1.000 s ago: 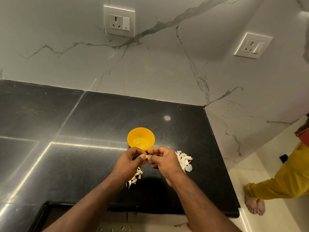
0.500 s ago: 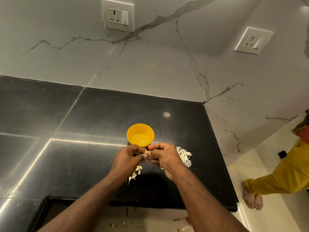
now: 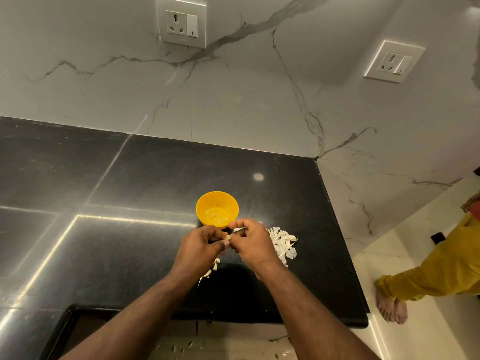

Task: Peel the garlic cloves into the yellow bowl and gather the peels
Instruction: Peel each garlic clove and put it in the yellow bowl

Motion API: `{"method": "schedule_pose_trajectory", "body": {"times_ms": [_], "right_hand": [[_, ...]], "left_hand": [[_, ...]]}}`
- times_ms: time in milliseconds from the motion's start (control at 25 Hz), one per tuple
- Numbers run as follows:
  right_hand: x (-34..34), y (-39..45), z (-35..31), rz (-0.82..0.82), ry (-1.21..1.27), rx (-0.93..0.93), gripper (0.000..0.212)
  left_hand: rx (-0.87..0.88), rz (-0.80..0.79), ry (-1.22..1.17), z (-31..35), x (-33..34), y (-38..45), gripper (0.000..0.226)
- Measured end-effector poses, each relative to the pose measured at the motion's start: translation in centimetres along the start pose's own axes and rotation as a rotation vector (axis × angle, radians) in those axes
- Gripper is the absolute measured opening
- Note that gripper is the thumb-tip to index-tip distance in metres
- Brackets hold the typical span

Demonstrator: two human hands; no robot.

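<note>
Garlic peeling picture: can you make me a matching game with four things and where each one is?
Things:
1. bowl
2. garlic clove
3. big pile of peels
4. socket

Places:
A. on the wall
B. pinched between both hands
C. on the counter, just beyond the hands
D. on the counter, to the right of the right hand

Pairs: 1-C, 2-B, 3-D, 4-A
</note>
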State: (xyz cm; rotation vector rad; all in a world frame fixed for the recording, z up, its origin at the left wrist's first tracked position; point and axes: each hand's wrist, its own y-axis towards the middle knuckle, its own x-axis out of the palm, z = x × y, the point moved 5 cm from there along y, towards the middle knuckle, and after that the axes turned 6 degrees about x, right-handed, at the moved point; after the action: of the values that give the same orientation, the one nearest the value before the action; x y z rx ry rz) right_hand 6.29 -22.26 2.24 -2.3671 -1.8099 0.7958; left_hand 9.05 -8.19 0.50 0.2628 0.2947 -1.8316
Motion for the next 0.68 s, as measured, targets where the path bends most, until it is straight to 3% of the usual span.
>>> {"method": "schedule_pose_trajectory", "body": {"times_ms": [120, 400, 680], "right_hand": [[0.5, -0.1, 0.2, 0.008, -0.055, -0.027, 0.029], [-0.2, 0.0, 0.7, -0.143, 0.289, 0.095, 0.03], [-0.2, 0.2, 1.3, -0.11, 0.322, 0.133, 0.029]], "left_hand": [[0.012, -0.022, -0.012, 0.0, 0.2, 0.2, 0.013], [-0.025, -0.034, -0.068, -0.5, -0.3, 0.5, 0.015], [-0.033, -0.074, -0.189, -0.3, -0.1, 0.4, 0.014]]}}
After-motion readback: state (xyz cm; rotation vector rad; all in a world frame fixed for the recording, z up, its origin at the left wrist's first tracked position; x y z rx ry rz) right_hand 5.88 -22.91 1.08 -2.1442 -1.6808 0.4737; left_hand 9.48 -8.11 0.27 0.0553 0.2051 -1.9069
